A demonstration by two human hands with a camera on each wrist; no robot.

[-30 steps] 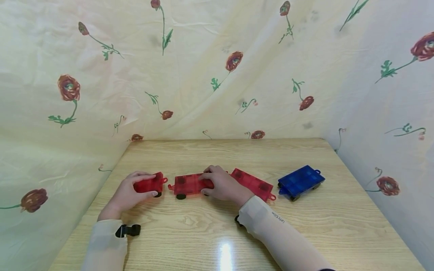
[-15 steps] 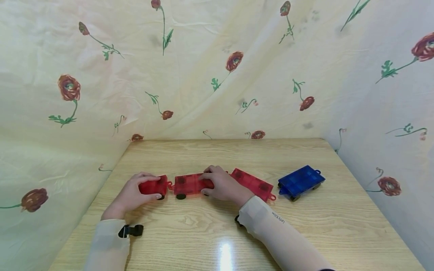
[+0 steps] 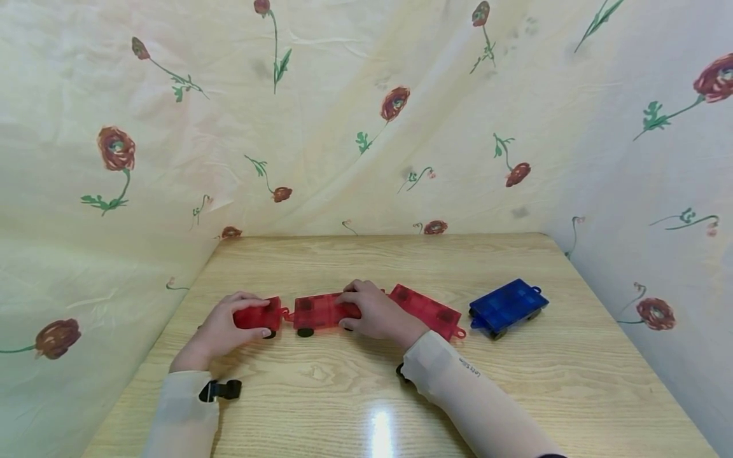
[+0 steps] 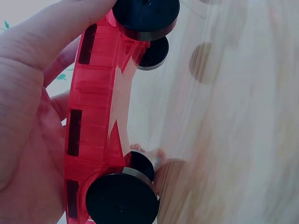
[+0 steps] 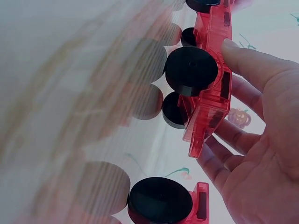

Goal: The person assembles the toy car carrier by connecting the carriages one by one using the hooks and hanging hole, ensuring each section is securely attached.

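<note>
In the head view my left hand [image 3: 220, 329] grips the leftmost red toy train car [image 3: 259, 315] between thumb and fingers. The left wrist view shows this see-through red car [image 4: 91, 112] side-on, its black wheels at the tabletop. My right hand [image 3: 375, 312] holds the right end of the middle red train car [image 3: 315, 310], partly covering it. Thumb and fingers lie on opposite sides of the middle car [image 5: 218, 86] in the right wrist view. Between the two cars, the left one's loop [image 3: 286, 313] overlaps the middle one's hook [image 3: 289, 317]; whether they are linked I cannot tell.
A third red train car [image 3: 426, 310] sits at an angle just right of my right hand, partly hidden by it. Further right stands a blue train car [image 3: 509, 306], apart from the red ones. The wooden table [image 3: 321, 407] meets flowered cloth [image 3: 343, 159] at the back and sides.
My left hand has moved slightly to the right with its red train car, closing the gap until its loop meets the middle car's hook. The right hand has stayed still.
</note>
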